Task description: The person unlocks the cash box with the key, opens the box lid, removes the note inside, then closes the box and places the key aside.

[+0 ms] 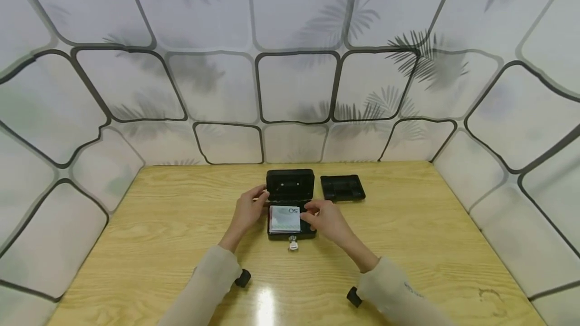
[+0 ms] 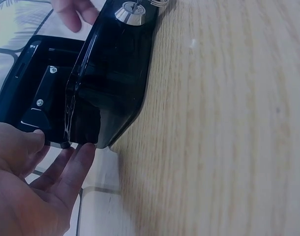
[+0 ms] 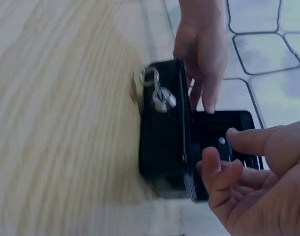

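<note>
Lay open on the worktop (image 1: 408,225) between both grips: cash box (image 1: 291,205), left hand (image 1: 248,211) straight-fingered against its side, right hand (image 1: 327,220) loosely curled over the banknotes (image 1: 284,218), holding nothing

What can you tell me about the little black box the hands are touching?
The black box looks like shiny metal and sits mid-table on the wooden table. Its lid stands open at the back. A stack of banknotes lies inside. A silver lock with a key sticks out in front. The left hand touches its left side, the right hand its right.
</note>
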Demonstrator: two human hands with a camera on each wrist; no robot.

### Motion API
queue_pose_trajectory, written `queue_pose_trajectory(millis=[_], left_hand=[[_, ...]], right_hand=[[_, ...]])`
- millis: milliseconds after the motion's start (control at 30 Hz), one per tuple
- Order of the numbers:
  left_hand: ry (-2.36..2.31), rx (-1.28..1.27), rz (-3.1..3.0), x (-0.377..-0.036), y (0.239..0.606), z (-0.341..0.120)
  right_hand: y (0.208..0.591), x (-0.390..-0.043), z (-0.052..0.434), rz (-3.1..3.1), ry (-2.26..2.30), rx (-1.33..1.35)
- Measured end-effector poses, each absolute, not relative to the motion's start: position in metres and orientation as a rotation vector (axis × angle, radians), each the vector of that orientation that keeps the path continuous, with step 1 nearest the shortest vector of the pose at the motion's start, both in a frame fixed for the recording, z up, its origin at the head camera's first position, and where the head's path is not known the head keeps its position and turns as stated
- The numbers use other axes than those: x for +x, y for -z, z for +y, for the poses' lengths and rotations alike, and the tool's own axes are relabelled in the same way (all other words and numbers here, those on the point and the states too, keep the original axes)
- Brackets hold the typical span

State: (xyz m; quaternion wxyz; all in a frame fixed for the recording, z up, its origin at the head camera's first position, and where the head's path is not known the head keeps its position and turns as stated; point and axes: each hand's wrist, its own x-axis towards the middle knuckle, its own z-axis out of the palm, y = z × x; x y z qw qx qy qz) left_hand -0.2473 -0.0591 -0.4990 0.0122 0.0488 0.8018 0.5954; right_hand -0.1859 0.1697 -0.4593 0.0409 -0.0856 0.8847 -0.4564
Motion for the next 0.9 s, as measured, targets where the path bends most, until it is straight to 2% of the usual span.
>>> queue_pose_trajectory(millis=[200,567,900], left_hand=[[-1.864,0.155,2.495,-0.248,0.5,-0.06],[-1.872,0.148,2.496,-0.247,0.501,-0.059],[-1.875,0.141,2.508,-0.248,0.501,-0.06]], right_hand=[[0.461,-0.183,0.158,2.666,1.334,-0.178],[0.465,-0.188,0.15,2.771,1.112,-0.224],[0.466,-0.192,0.145,2.647,1.308,-0.074]])
